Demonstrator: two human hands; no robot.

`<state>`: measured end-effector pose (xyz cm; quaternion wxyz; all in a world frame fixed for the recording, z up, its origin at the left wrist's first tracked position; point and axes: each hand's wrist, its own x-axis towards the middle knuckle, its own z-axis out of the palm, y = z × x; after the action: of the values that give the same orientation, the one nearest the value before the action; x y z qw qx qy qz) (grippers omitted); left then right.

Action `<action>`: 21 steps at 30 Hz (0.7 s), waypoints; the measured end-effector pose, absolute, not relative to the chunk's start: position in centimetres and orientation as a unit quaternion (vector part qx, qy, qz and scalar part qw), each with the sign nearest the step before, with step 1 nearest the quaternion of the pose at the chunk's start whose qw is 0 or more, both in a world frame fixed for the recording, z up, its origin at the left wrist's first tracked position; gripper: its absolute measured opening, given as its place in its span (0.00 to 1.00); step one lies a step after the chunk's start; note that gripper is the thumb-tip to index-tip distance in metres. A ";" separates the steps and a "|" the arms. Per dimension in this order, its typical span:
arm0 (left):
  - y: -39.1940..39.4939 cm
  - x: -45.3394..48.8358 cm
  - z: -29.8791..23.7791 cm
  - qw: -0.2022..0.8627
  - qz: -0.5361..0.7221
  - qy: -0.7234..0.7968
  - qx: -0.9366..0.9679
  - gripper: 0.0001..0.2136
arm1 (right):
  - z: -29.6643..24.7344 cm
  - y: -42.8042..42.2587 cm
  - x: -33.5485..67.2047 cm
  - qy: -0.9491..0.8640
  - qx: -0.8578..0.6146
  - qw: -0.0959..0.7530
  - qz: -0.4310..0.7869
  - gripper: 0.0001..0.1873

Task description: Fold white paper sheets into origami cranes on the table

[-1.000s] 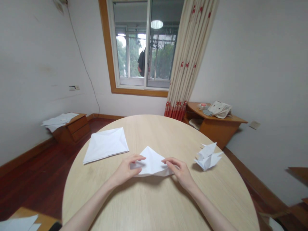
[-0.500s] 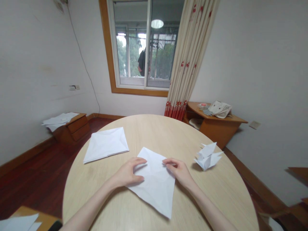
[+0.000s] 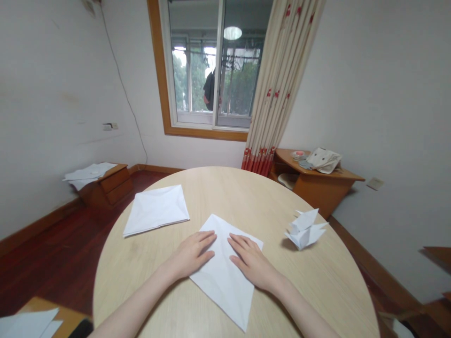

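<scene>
A white sheet of paper [image 3: 225, 286] lies on the table in front of me, turned so one corner points away and another toward me. Faint creases run across it. On its left part rests my left hand [image 3: 195, 253], palm down with the fingers stretched out. My right hand [image 3: 252, 260] lies flat on the paper's right part, fingers spread and covering some of that edge. The fingertips of both hands face each other across a narrow strip of bare paper. Neither hand grips anything.
A stack of white paper [image 3: 157, 210] lies at the table's left. Folded paper pieces [image 3: 306, 230] stand at the right. The round wooden table [image 3: 225, 180] has a curved edge. Beyond are a small cabinet [image 3: 118, 185] with papers and a corner desk [image 3: 317, 188] with a bag.
My right hand has moved left and flattened onto the paper from a bent-finger pose at its edge. My left hand now lies flatter. The paper has shifted slightly.
</scene>
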<state>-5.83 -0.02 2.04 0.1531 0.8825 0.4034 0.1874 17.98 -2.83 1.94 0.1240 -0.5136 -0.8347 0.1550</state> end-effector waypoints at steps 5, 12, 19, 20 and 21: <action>0.1 -5.6 1.4 0.119 0.160 0.398 0.895 0.19 | 2.3 -2.9 17.9 -0.837 -0.517 0.102 0.149 0.27; 0.2 -5.7 1.1 0.090 0.156 0.405 0.896 0.19 | 2.8 -3.6 17.4 -0.834 -0.524 0.071 0.157 0.36; 0.1 -5.8 1.3 0.091 0.164 0.406 0.894 0.19 | 2.5 -3.4 17.5 -0.839 -0.516 0.065 0.159 0.38; 0.0 -5.8 1.4 0.093 0.161 0.408 0.894 0.18 | 2.6 -3.4 17.6 -0.839 -0.517 0.065 0.159 0.37; 0.0 -5.8 1.5 0.094 0.158 0.410 0.893 0.18 | 2.7 -3.4 17.6 -0.838 -0.519 0.066 0.157 0.36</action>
<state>-5.84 0.02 1.52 0.0936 0.8933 0.4103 0.1581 17.65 -3.39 2.66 0.0656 -0.5186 -0.8379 0.1574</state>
